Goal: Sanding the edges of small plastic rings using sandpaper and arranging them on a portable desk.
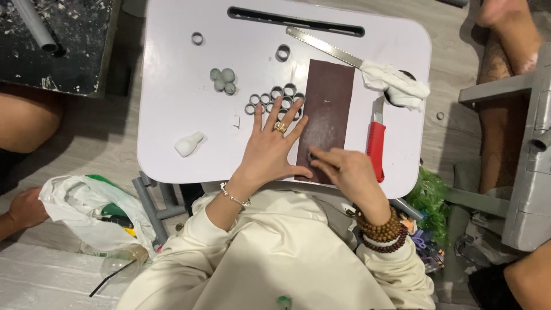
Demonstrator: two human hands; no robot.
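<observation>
- Left hand [274,143] lies flat w/ fingers spread wide, holding nothing; fingertips reach the left edge of the sandpaper sheet [327,112], prob. pinning it so it won't slide.
- Right hand [344,169] is pinched narrow on a small grey ring [310,156], pressing it onto the sheet's lower end, near the counter's front edge.
- Cluster of grey rings [274,99] sits just beside the left fingers, w/in easy reach; 2 more rings lie apart further back.
- Saw [324,47] w/ cloth-wrapped handle and a red-handled knife [376,146] are parked right of the sheet, off the working area.
- 4 grey-green balls [222,80] and a white lump [188,143] sit on the left.
- Counter [172,103]: small, white, rounded corners, slot at back. Floor is pale wood planks; a plastic bag [86,209] lies on it at left; other people's limbs show at the edges.
</observation>
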